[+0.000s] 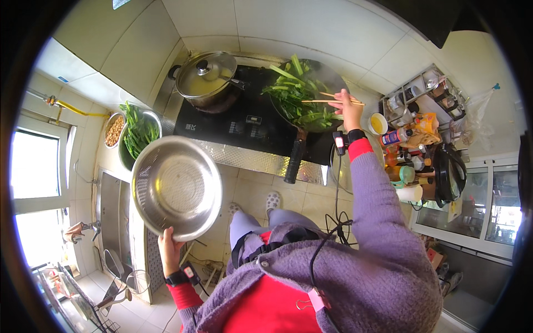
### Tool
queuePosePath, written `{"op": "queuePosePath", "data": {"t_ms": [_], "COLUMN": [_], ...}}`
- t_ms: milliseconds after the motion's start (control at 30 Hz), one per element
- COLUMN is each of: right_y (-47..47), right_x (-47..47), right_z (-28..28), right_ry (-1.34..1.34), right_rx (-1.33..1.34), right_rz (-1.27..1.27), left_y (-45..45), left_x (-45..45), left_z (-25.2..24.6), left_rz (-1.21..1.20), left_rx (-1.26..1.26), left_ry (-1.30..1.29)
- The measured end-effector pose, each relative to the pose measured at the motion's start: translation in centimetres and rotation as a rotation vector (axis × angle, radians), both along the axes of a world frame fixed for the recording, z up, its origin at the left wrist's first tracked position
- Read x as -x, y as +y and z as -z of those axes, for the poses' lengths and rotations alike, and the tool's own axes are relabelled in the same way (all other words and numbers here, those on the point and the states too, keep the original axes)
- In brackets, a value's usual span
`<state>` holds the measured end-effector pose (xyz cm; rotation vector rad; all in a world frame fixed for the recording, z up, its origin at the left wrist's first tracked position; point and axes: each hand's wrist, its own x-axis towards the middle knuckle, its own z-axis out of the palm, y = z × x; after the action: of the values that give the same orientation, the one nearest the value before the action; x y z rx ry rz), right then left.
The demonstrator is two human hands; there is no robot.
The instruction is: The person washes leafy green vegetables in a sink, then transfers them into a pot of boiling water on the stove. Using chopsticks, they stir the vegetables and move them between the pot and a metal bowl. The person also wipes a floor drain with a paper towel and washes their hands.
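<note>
My left hand [170, 252] grips the near rim of a stainless steel colander [179, 187], tilted so that its bare inside faces me. A pair of wooden chopsticks [329, 101] is in my right hand [349, 110], above a dark wok [333, 75]. Leafy greens [295, 95] with pale stalks are heaped in the wok, and some hang over its left rim. Its black handle [295, 160] points towards me. Faint steam rises on the wok's right side. Part of the greens is hidden behind my right hand and the chopsticks.
A glass-lidded pot [204, 83] stands left on the black cooktop [250, 125]. A bowl of greens [139, 131] and a bowl of peanuts [115, 130] sit by the sink [112, 216]. Right are a small yellow-filled bowl [377, 123], a glass lid [345, 166], bottles and a spice rack [416, 93].
</note>
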<state>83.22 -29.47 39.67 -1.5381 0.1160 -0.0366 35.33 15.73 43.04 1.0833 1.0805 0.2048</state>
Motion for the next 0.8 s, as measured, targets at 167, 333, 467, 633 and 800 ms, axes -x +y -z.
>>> {"op": "queuePosePath", "data": {"t_ms": [167, 333, 467, 633, 800], "right_y": [-1.3, 0.8, 2.2, -0.3, -1.8], "right_x": [0.4, 0.3, -0.3, -0.6, -0.6], "right_z": [-1.2, -1.9, -0.8, 0.6, 2.0], "right_ry": [0.002, 0.004, -0.006, 0.113, 0.081], "right_rx": [-0.015, 0.051, -0.052, -0.177, -0.383], "right_rz": [-0.014, -0.119, 0.056, 0.151, 0.153], "left_y": [-2.5, -4.5, -5.6, -6.4, -7.1], "left_x": [-5.6, -9.3, -11.2, -11.6, -12.0], "left_z": [-0.2, 0.0, 0.1, -0.6, -1.9], "left_rz": [0.216, 0.340, 0.370, 0.392, 0.404], "left_rx": [-0.012, 0.038, 0.034, 0.040, -0.002], "left_ry": [0.110, 0.011, 0.023, 0.029, 0.023]}}
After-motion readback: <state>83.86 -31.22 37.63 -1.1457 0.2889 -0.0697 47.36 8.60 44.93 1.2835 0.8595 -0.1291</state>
